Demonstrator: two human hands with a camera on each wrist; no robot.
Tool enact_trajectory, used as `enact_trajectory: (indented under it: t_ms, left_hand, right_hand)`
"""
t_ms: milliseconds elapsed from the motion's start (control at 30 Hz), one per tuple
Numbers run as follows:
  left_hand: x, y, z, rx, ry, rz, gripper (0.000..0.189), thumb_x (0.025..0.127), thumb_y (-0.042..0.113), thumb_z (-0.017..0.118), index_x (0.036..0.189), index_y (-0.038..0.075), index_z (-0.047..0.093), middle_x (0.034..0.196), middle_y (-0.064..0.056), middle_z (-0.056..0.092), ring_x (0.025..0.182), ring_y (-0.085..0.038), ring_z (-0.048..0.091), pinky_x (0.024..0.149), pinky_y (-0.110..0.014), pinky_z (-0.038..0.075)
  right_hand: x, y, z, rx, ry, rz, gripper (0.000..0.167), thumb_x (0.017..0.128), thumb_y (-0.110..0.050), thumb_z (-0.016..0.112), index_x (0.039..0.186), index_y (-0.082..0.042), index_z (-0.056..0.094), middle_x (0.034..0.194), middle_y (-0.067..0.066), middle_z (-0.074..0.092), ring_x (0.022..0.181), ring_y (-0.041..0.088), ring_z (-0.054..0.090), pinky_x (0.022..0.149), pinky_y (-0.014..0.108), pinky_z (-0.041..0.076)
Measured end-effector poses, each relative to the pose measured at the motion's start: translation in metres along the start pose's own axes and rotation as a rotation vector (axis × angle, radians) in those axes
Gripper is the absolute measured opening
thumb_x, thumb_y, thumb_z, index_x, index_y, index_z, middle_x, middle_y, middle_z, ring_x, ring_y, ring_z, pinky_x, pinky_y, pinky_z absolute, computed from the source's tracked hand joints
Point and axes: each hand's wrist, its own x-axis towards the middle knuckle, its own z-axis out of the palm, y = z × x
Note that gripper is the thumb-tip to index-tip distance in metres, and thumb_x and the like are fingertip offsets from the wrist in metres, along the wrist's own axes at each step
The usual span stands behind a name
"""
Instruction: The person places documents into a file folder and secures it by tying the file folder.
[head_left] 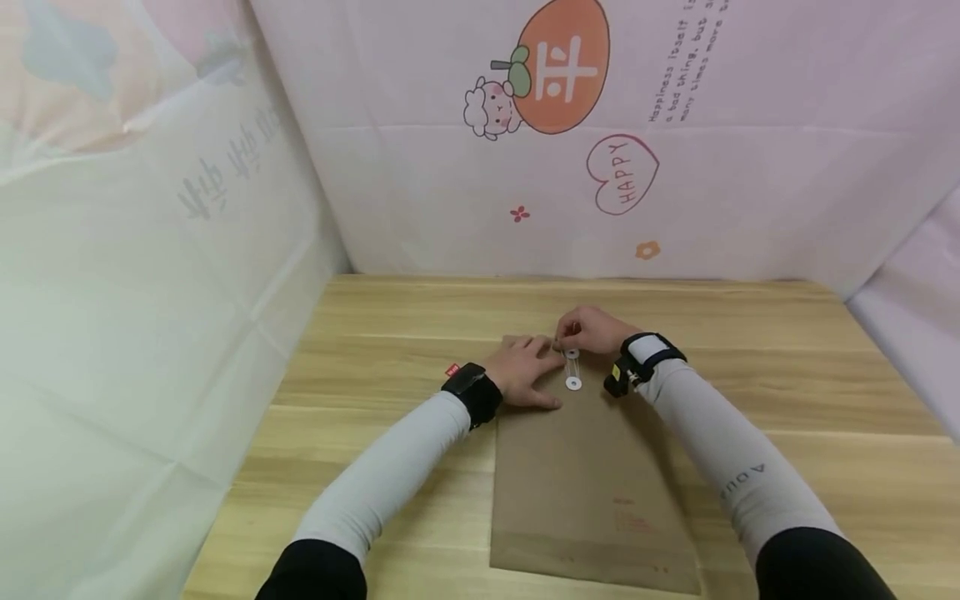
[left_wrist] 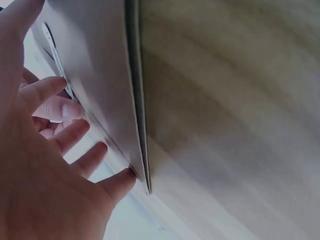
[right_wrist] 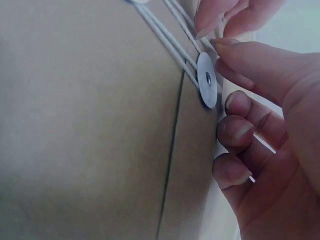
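Note:
A brown paper document envelope (head_left: 570,475) lies flat on the wooden table, its flap end away from me. Two white round buttons, a near one (head_left: 573,383) and a far one (right_wrist: 207,80), are joined by a white string (right_wrist: 167,42) running between them. My left hand (head_left: 523,372) rests with spread fingers on the envelope's upper left part, beside the buttons. At the far button, the thumb and index finger of my right hand (head_left: 594,331) pinch the string; its loose end is hidden. Left fingertips come close to them in the right wrist view.
Pale wood tabletop (head_left: 390,333) surrounds the envelope. A printed white cloth (head_left: 420,192) hangs behind the table's far edge, and another cloth (head_left: 150,333) borders it on the left. A small red tag (head_left: 452,369) shows by the left wristband.

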Motion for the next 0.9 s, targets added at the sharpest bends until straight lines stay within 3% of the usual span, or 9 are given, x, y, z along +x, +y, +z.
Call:
enact_trajectory:
  t_ms: [133,367,600,900]
  left_hand:
    - [-0.0034,0.0003,-0.0047,-0.031,-0.019,0.011,0.081,0.094,0.065,0.060,0.160,0.026,0.036,0.168,-0.009,0.025,0.154,-0.030,0.023,0.124,-0.043,0.022]
    - [-0.0070,0.0012,-0.0063,0.018,-0.001,0.036,0.082,0.095,0.065,0.059,0.161,0.021,0.035,0.166,-0.009,0.030,0.154,-0.027,0.024,0.125,-0.040,0.020]
    - [-0.0032,0.0024,-0.0025,0.025,-0.042,-0.009,0.084,0.094,0.068,0.057,0.162,0.025,0.031,0.167,-0.004,0.028,0.155,-0.022,0.021,0.125,-0.036,0.018]
    - [-0.0030,0.0035,-0.0064,0.014,-0.047,-0.027,0.085,0.095,0.068,0.056,0.163,0.026,0.029,0.167,-0.004,0.028,0.155,-0.022,0.020,0.125,-0.035,0.017]
  right_hand:
    - [0.0004,0.0012,-0.0008,0.003,-0.004,0.018,0.009,0.096,-0.018,0.072,0.087,-0.016,0.075,0.085,-0.005,0.069,0.080,0.015,0.057,0.074,0.033,0.047]
    - [-0.0017,0.0022,0.0023,0.021,0.031,0.080,0.011,0.097,-0.020,0.073,0.087,-0.016,0.075,0.082,-0.003,0.066,0.077,0.016,0.055,0.071,0.033,0.044]
    - [-0.0059,0.0007,0.0038,0.035,0.021,0.092,0.010,0.097,-0.018,0.072,0.089,-0.012,0.076,0.083,-0.002,0.067,0.078,0.016,0.055,0.073,0.032,0.045]
    - [-0.0059,0.0027,-0.0034,0.013,0.018,0.085,0.010,0.098,-0.016,0.070,0.091,-0.013,0.077,0.086,-0.001,0.069,0.080,0.016,0.056,0.075,0.033,0.046]
